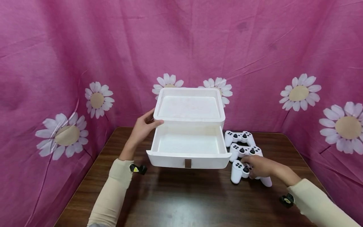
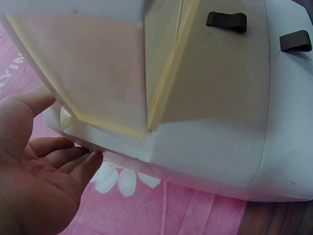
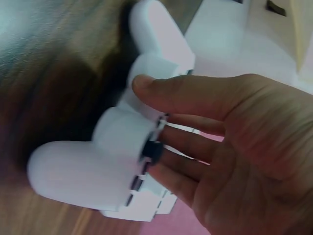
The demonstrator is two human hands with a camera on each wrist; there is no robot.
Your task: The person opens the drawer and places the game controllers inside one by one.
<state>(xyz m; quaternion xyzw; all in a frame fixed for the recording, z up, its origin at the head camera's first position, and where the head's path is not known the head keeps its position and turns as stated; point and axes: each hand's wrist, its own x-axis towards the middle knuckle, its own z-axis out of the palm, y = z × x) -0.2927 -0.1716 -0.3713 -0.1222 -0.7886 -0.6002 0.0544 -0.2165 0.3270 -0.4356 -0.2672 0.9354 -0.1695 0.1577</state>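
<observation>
A white plastic drawer unit (image 1: 190,120) stands at the middle of the table, its top drawer (image 1: 167,160) pulled out toward me and bare inside. My left hand (image 1: 141,127) grips the unit's left side, thumb at the top edge and fingers along the side wall (image 2: 112,152). To the right, three white game controllers lie in a row from front to back. My right hand (image 1: 261,167) holds the nearest controller (image 1: 236,174) at its middle, with the thumb on the near edge and the fingers over the button face. The middle controller (image 1: 234,152) and far controller (image 1: 228,140) lie behind it.
Dark brown wooden table (image 1: 181,201) runs under everything. A pink cloth (image 1: 181,47) with white daisies hangs at the back and both sides. Brown loop tabs (image 2: 226,22) mark the lower drawer fronts in the left wrist view.
</observation>
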